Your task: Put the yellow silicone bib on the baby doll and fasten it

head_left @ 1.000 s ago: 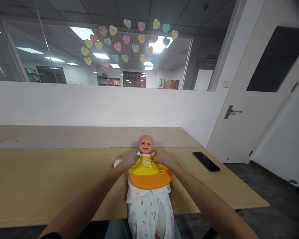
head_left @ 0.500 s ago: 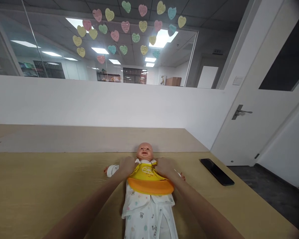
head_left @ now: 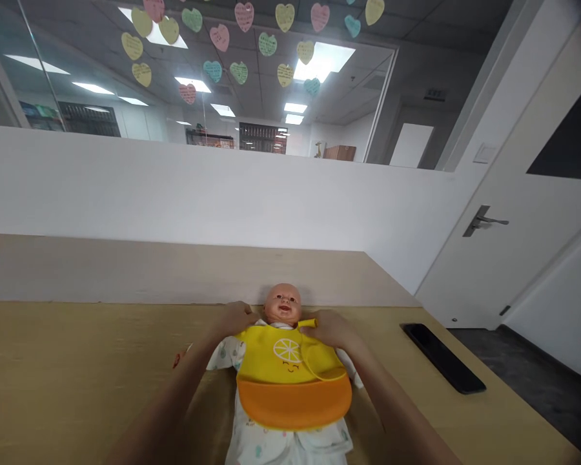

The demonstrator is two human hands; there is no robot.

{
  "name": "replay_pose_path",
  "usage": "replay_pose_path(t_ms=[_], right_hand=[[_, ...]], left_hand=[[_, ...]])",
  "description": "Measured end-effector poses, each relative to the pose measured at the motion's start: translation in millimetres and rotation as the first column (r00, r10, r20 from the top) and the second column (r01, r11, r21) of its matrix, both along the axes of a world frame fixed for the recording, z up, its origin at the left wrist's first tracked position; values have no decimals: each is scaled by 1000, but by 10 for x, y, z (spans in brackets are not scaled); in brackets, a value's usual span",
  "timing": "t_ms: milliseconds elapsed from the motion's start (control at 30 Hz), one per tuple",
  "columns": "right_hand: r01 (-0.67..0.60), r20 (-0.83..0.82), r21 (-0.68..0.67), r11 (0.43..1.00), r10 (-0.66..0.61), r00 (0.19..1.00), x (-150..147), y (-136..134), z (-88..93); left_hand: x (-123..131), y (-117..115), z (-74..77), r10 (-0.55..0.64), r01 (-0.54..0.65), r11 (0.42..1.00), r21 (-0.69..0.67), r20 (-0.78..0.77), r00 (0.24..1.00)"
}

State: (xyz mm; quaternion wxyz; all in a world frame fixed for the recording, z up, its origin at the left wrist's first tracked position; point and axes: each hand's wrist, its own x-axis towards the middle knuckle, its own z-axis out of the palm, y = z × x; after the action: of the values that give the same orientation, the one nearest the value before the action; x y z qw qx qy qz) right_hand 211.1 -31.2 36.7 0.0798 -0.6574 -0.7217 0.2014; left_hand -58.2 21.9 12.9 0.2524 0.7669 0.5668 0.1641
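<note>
A baby doll (head_left: pixel 283 302) in white printed clothes (head_left: pixel 256 445) lies face up in front of me. Over its chest is a yellow bib (head_left: pixel 266 355) with a lemon-slice print and an orange catch pocket (head_left: pixel 295 405). My right hand (head_left: pixel 330 328) is closed on a strap of the bib beside the doll's neck; the strap's yellow end sticks out past the fingers, and its loop hangs over the bib. On the other side, my left hand (head_left: pixel 237 318) is closed at the bib's upper left corner by the shoulder. Its fingertips are partly hidden.
A black phone (head_left: pixel 443 357) lies on the wooden table (head_left: pixel 77 374) to the right. Behind the table stands a white wall (head_left: pixel 184 194) with a window bearing heart-shaped notes. A door with a metal handle (head_left: pixel 484 221) is at the right.
The view has come closer to the doll. My hands have moved slightly apart, the bib lies more spread out, and a strap end now shows at my right fingers.
</note>
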Motion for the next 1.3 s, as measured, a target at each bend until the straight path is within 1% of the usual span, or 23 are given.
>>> replay_pose_path(t_ms=[33,100,167,200,267,333,433,500,567,600,633,700,733,800,867,933,967,1033,1100,1167,1233,1267,1300], right_hand=[[-20,-6,2,1000,20,1000,12,28,83],[-41,-17,-62,997,40,999,39,92,235],[-82,-123,-173,982,61,991,78,165,329],[-107,-202,-193,975,68,977,101,203,343],[-121,-351,-169,978,55,935,147,277,303],[-78,-436,-147,986,6,900,189,338,201],[-44,-451,-244,969,-74,889,252,400,43],[6,-412,-261,965,-117,904,301,426,-5],[98,-358,-211,973,-170,918,344,427,12],[129,-334,-192,973,-189,923,357,413,44],[131,-319,-196,972,-189,929,361,386,90],[60,-309,-270,961,-146,940,344,300,204],[7,-309,-313,950,-109,945,325,248,264],[-55,-299,-356,933,-58,953,278,145,369],[-79,-293,-350,933,-29,956,242,77,429],[-101,-322,-335,937,-13,947,235,67,432],[-115,-355,-333,936,-11,935,243,84,413],[-143,-466,-316,938,-22,884,280,158,340],[-117,-611,-252,961,-65,789,326,263,235],[0,-744,-194,981,-148,652,361,370,120],[104,-817,-226,968,-247,521,370,456,15],[127,-832,-258,958,-287,474,365,488,-28],[134,-839,-282,950,-312,445,355,512,-65]], left_hand=[[-22,48,21,16,-16,1000,-8,5,1000],[-57,117,82,32,-32,999,-38,2,999],[-66,140,163,50,-48,998,-49,51,997],[-58,135,206,71,-68,997,-38,92,993],[-21,109,285,159,-164,986,18,155,975],[19,86,342,240,-258,964,72,197,951],[18,106,367,308,-338,937,88,249,918],[-36,145,350,307,-340,934,108,240,921],[-111,168,326,251,-265,962,68,174,952],[-145,161,321,199,-201,979,8,131,971],[-172,135,328,139,-134,989,-67,89,986],[-189,26,387,12,-8,982,-189,24,1000],[-175,-57,443,-50,48,975,-215,-3,999],[-105,-261,595,-189,178,967,-181,-45,981],[10,-482,754,-333,319,934,-160,-69,940],[148,-682,857,-379,355,908,-221,-75,922],[217,-765,874,-421,388,891,-235,-106,901],[344,-886,843,-487,444,866,-229,-191,852],[444,-952,754,-536,489,843,-223,-271,800],[508,-981,662,-558,520,830,-204,-312,769],[536,-995,610,-567,532,824,-197,-327,756],[539,-1001,603,-571,534,821,-203,-326,753],[540,-1009,610,-575,534,818,-215,-321,752]])
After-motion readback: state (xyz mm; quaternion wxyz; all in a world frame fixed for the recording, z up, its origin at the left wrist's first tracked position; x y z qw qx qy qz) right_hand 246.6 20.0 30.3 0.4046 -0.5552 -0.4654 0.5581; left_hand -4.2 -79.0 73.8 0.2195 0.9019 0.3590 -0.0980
